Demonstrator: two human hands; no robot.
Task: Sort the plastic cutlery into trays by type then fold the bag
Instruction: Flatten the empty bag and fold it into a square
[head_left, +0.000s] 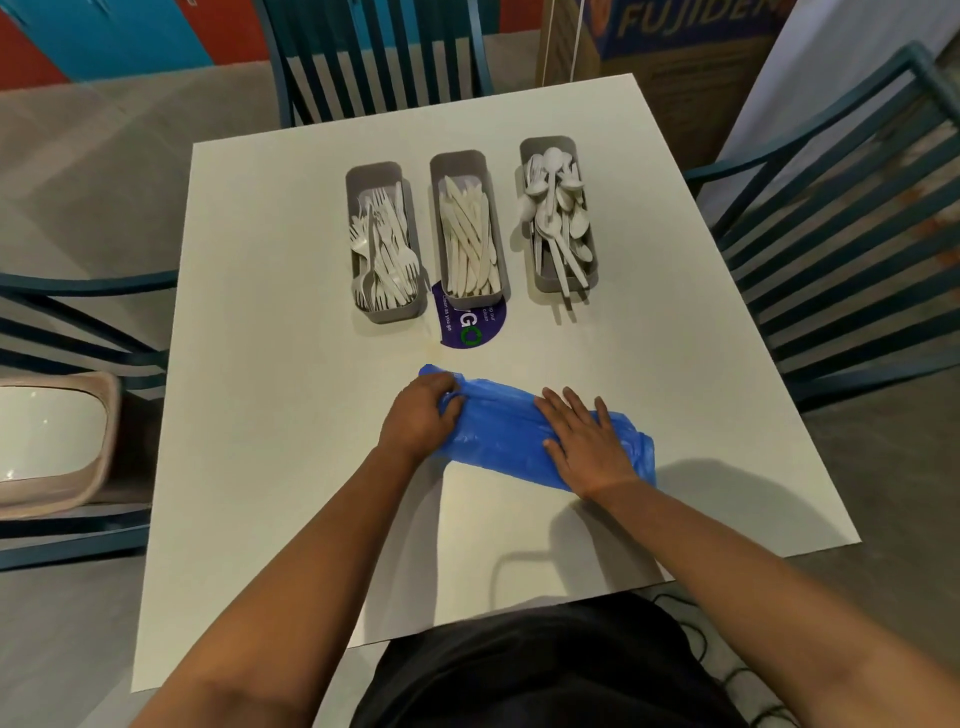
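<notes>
**Blue bag flattened for folding, cutlery sorted**

The blue plastic bag (519, 431) lies in a long strip on the white table (270, 364), near the front edge, well apart from the three grey trays: forks (382, 244), knives (467, 234), spoons (558, 213). The left hand (423, 415) grips the bag's left end, fingers curled into the film, though the thumb is hidden. The right hand (587, 441) presses flat on it, fingers straight and slightly apart. The film looks thin, light, slippery and springy; likely best pinned flat and taken at the ends, creasing firmly
</notes>
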